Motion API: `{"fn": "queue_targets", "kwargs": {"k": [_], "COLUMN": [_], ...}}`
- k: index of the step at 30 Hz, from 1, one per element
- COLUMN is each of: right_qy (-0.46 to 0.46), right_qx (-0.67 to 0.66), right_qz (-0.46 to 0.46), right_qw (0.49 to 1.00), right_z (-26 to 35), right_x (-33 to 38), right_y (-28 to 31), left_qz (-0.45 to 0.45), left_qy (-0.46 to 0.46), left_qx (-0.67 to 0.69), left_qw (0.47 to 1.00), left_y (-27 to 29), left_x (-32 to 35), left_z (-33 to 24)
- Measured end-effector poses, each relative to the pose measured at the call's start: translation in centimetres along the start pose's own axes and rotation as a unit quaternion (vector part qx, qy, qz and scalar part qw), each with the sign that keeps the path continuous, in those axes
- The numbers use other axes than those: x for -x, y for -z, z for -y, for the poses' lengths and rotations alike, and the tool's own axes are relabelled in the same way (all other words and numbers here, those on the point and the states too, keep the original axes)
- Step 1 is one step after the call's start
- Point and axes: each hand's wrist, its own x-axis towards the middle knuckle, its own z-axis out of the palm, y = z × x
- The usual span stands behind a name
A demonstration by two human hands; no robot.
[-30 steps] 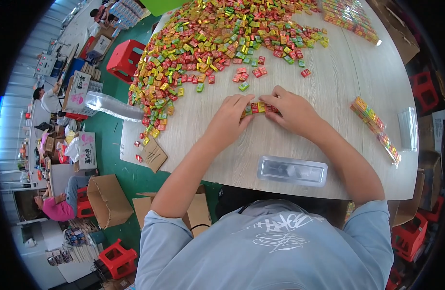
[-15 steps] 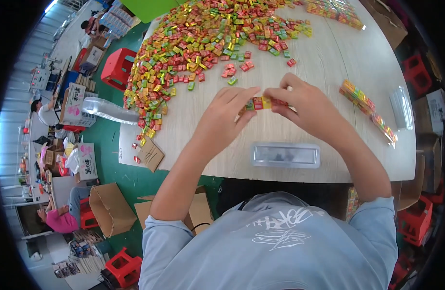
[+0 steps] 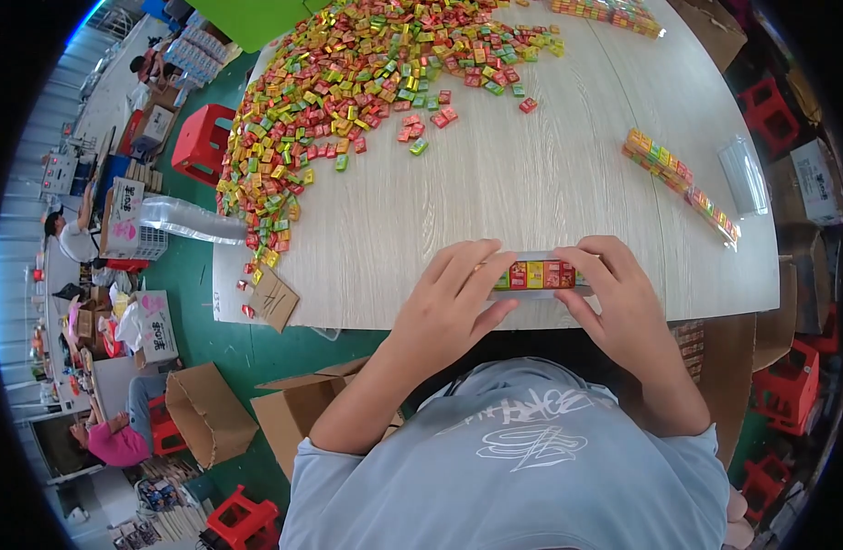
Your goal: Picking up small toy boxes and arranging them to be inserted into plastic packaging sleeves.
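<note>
I see left hand [image 3: 449, 298] and right hand [image 3: 614, 293] both closed on clear tray [image 3: 536, 275] of candy squares | location — near table [image 3: 531, 183] edge, just above it | handling — light, thin plastic, likely flexes and slips; I judge end grips best | loose candy pile [image 3: 348, 82] well apart.

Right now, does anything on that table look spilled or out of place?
Yes. The heap of small red, yellow and green wrapped candies spreads loose to the pale wooden table's left edge, and a few lie on the green floor by a cardboard scrap. Both hands hold a neat clear tray of candies.
</note>
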Motion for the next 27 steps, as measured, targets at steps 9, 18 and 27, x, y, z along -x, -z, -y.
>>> {"fn": "queue_targets", "kwargs": {"k": [9, 18, 27], "right_qy": [0.067, 0.047, 0.028], "right_qx": [0.093, 0.053, -0.109], "right_qz": [-0.040, -0.016, 0.082], "right_qw": [0.993, 0.997, 0.990], "right_z": [-2.4, -1.5, -3.0], "right_x": [2.4, 0.5, -1.7], "right_y": [-0.5, 0.0, 0.3], "left_qz": [0.043, -0.005, -0.020], "left_qy": [0.019, 0.059, 0.070], "left_qx": [-0.141, 0.024, 0.105], "left_qw": [0.989, 0.998, 0.992], "left_y": [-0.8, -1.9, -2.7], "left_x": [2.6, 2.2, 2.6], "left_z": [0.6, 1.2, 2.3]}}
